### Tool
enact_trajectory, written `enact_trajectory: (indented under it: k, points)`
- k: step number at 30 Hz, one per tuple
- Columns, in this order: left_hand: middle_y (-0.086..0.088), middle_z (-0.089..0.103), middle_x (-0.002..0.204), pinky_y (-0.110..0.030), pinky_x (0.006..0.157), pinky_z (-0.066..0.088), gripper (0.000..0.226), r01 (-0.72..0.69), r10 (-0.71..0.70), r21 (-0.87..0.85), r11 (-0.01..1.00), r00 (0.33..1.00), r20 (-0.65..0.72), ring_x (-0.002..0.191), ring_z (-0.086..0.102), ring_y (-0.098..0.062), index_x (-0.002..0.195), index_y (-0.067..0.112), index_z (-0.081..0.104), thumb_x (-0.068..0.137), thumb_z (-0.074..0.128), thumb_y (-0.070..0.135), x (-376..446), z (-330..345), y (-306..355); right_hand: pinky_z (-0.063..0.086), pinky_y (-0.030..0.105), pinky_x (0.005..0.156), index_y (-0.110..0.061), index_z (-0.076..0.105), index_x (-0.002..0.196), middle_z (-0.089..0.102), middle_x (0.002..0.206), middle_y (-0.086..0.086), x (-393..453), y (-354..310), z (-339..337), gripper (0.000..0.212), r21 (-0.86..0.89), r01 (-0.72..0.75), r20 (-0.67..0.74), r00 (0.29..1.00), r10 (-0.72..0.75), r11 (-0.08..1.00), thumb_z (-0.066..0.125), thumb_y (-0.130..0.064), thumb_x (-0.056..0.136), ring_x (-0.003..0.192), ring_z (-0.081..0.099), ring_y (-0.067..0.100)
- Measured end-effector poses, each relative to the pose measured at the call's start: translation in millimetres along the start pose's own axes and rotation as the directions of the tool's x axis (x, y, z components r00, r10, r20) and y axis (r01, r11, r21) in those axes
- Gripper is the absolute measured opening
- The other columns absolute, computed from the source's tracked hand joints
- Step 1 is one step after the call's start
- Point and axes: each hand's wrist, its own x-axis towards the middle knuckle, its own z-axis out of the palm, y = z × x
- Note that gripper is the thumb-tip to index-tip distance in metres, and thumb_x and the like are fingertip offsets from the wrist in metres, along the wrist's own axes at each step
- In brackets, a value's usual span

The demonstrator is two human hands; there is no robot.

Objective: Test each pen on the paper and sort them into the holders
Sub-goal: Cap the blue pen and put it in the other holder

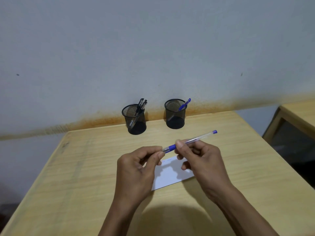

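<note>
both hands are raised above the near middle of the worktop (85,167), sharing one blue pen (189,141). the right hand (202,160) is curled narrow around the clear barrel, its thumb pressed on top just behind the blue grip and the other fingers folded underneath. the left hand (138,169) is also curled narrow, thumb and forefinger pinched on the pen's tip end, where a clear piece, maybe a cap, sits over the point; whether it is on or partly off i cannot tell. the remaining left fingers are bent loosely into the palm. the pen lies nearly level, slanting up and away to the right, its blue end plug pointing toward the far right.

below the hands a white sheet of paper (172,176) lies flat on the worktop, partly hidden by them, with small blue marks near its far edge.

at the far edge of the worktop, near the wall (153,48), stand two black mesh holders, well apart from the hands. the left holder (135,123) carries a few black pens (142,104) leaning to its right rim. the right holder (175,116) carries one blue pen in holder (185,104), also leaning right. a second wooden table (300,113) shows at the far right.
</note>
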Motion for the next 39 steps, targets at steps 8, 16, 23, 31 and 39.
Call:
enact_trajectory:
  k: [8,16,23,31,39]
  points:
    - [0.02,0.072,0.085,-0.012,0.067,0.051,0.014,-0.183,0.172,0.242,0.953,0.983,0.068,0.073,0.068,0.003,0.096,0.023,0.077,0.083,0.076,0.016,14.9,-6.0,-5.5,0.048,0.02,0.062,-0.017,0.078,0.105,0.064,0.092,-0.005,5.4,3.2,-18.4,0.022,-0.675,0.574,0.231,0.761,-0.606,0.464,0.081,-0.019,0.083,0.067,0.052,0.002]
    - [0.021,0.07,0.087,-0.004,0.072,0.047,0.016,-0.301,0.271,0.262,0.917,0.951,0.146,0.08,0.067,0.006,0.098,0.019,0.077,0.082,0.075,0.02,29.4,9.5,-2.5,0.051,0.036,0.051,-0.012,0.071,0.096,0.061,0.084,0.004,30.7,15.7,-18.6,0.009,-0.681,0.671,0.446,0.697,-0.562,0.292,0.072,-0.019,0.091,0.063,0.057,0.02]
    - [0.013,0.068,0.1,-0.019,0.074,0.053,0.037,-0.08,0.072,0.159,0.984,0.996,0.06,0.092,0.064,-0.002,0.115,0.025,0.066,0.082,0.073,0.039,72.0,36.1,-14.3,0.059,0.028,0.066,-0.019,0.069,0.08,0.071,0.067,-0.004,103.0,-10.4,-44.8,0.01,-0.431,0.397,-0.213,0.828,-0.519,0.811,0.078,-0.022,0.085,0.059,0.067,0.01]
    - [-0.002,0.051,0.136,-0.036,0.104,0.042,0.072,0.013,-0.041,0.337,0.942,0.996,0.078,0.127,0.049,-0.018,0.141,0.016,0.046,0.083,0.07,0.051,150.1,95.2,-46.9,0.052,0.033,0.061,-0.017,0.072,0.073,0.064,0.063,-0.006,193.7,-4.8,-35.3,0.021,-0.093,0.242,-0.456,0.852,-0.258,0.966,0.081,-0.034,0.081,0.058,0.053,0.008]
    - [-0.001,0.051,0.128,-0.033,0.098,0.041,0.07,0.034,-0.084,0.384,0.923,0.99,0.114,0.126,0.048,-0.022,0.138,0.018,0.048,0.082,0.07,0.052,173.4,115.9,-64.0,0.044,0.007,0.057,-0.017,0.074,0.072,0.068,0.061,-0.007,214.7,35.3,-18.6,0.018,-0.187,0.104,-0.456,0.872,-0.179,0.977,0.082,-0.031,0.081,0.051,0.056,-0.006]
